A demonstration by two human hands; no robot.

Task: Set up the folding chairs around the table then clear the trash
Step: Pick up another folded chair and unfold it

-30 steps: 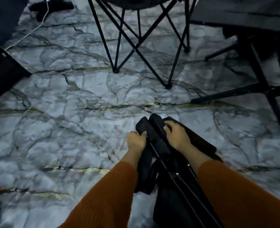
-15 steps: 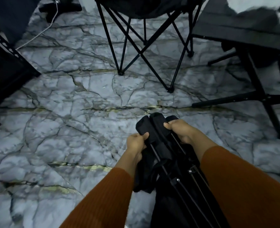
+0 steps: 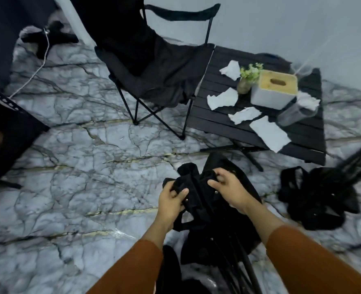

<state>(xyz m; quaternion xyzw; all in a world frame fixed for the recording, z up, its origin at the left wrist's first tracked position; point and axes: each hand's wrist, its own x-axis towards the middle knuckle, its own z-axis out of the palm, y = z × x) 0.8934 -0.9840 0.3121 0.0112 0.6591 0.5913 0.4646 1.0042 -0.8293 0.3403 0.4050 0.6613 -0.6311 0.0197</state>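
A folded black camping chair (image 3: 215,213) stands on end in front of me on the marble floor. My left hand (image 3: 171,200) grips its left fabric corner and my right hand (image 3: 230,189) grips the right one, a little apart. One black chair (image 3: 154,66) stands unfolded at the left end of the low black slatted table (image 3: 249,132). Another folded chair (image 3: 321,196) lies on the floor to the right. Several torn white paper scraps (image 3: 223,98) are scattered on the table.
On the table stand a tissue box (image 3: 274,90), a small potted plant (image 3: 246,80) and a clear jar (image 3: 296,113) lying on its side. A black rack (image 3: 8,124) fills the left edge. A white cable (image 3: 35,71) crosses the floor at the back left.
The view has lifted, so the open chair's seat and the tabletop now show. My hands have moved apart on the folded chair's top, and its fabric has begun to spread.
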